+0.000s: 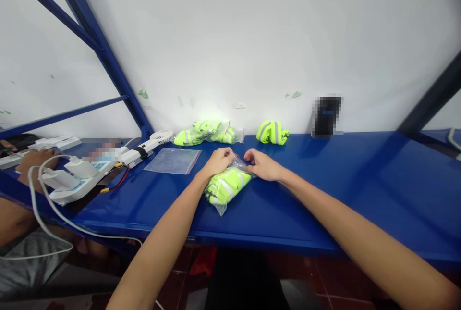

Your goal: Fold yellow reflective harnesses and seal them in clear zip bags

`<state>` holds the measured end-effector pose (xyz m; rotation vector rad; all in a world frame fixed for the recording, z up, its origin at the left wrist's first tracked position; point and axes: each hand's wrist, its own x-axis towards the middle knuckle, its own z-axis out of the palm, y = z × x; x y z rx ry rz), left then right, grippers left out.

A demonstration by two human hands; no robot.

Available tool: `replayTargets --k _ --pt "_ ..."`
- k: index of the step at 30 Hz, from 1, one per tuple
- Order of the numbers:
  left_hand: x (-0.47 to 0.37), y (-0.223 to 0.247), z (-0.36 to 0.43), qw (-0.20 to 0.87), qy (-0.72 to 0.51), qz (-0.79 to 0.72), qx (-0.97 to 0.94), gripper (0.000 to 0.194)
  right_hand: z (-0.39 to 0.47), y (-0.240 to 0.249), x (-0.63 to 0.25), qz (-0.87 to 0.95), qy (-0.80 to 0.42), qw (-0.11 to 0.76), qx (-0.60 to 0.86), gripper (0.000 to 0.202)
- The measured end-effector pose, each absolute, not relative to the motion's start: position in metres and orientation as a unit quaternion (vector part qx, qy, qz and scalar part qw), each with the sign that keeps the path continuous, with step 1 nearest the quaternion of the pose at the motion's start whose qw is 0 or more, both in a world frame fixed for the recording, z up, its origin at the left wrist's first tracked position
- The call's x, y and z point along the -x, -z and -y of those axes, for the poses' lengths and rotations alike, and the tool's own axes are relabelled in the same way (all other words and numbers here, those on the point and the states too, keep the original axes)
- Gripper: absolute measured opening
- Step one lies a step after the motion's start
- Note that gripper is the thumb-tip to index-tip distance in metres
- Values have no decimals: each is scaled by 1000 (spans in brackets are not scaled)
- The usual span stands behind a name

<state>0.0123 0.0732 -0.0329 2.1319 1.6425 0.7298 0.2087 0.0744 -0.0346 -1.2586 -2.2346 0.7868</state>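
A clear plastic bag with a folded neon-yellow reflective vest (228, 186) inside lies on the blue table in front of me. My left hand (220, 160) is closed on the bag's upper edge, on its left side. At the upper right corner, my right hand (264, 165) pinches the same edge with curled fingers. The bag's mouth is bunched between both hands, so whether it is sealed cannot be made out. Beyond my right hand sits a loose folded reflective vest (272, 132). Flat on the table to the left is a clear zip bag (173, 161).
Several bagged vests (205, 132) are heaped against the wall. A white handheld fan (154, 144) and a power strip (82, 178) with plugs and cables occupy the left side. A pixelated dark object (327, 116) leans at the back right. Another person's hand (38, 160) rests far left.
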Motion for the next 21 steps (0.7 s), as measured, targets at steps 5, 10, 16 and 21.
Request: replayTargets --k 5,10,16,21 --pt "-15 37 -73 256 -340 -475 -770 18 -79 37 -209 770 -381 287 424 29" --pt "-16 37 -72 259 -364 -469 -762 18 -82 40 -210 778 -385 304 391 25" --pt "-19 28 -65 201 -391 -412 -798 27 -87 42 -211 735 -469 324 367 22" --pt "-26 21 -59 159 -328 -379 -851 29 -90 41 -211 674 -551 351 344 14"
